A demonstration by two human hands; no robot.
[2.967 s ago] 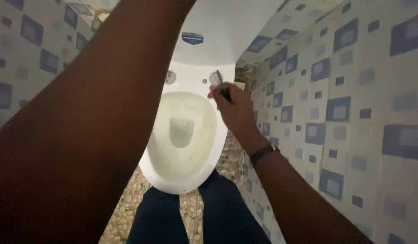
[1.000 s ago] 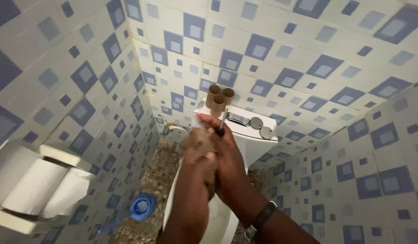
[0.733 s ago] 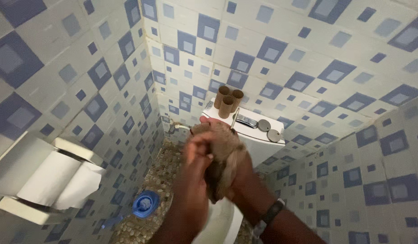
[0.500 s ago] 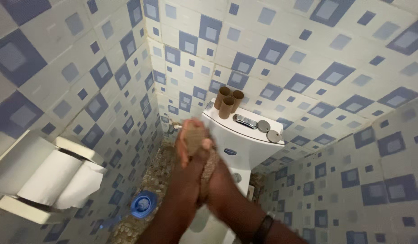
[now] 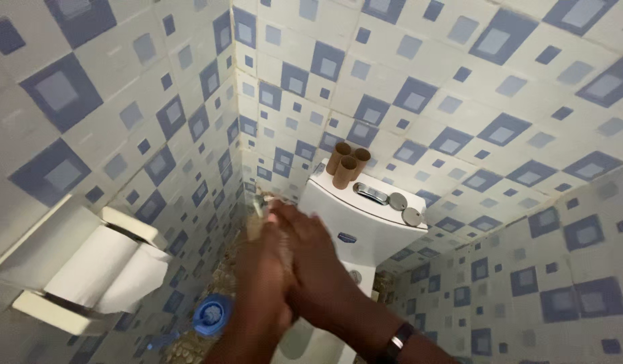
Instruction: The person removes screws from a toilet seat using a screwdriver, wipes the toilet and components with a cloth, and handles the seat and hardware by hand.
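Head view, my hands: my left hand [image 5: 261, 269] and my right hand [image 5: 311, 266] are pressed together palm to palm in front of the toilet tank [image 5: 355, 226], fingers pointing up and away from me.
Head view, what they hold: something small and pale shows at my fingertips [image 5: 263, 205], blurred; I cannot tell what it is or how firmly it is pinched.
Head view, wrist: a dark watch [image 5: 398, 337] sits on my right wrist.
Head view, tank top: three cardboard tubes [image 5: 345, 165] stand upright at the back corner; a chrome flush button [image 5: 372, 193] and two round discs [image 5: 406, 209] lie beside them.
Head view, left wall: a paper roll [image 5: 99, 266] hangs in its holder, well apart from my hands.
Head view, floor: a blue round container [image 5: 210, 315] sits on pebbled flooring just left of my left forearm.
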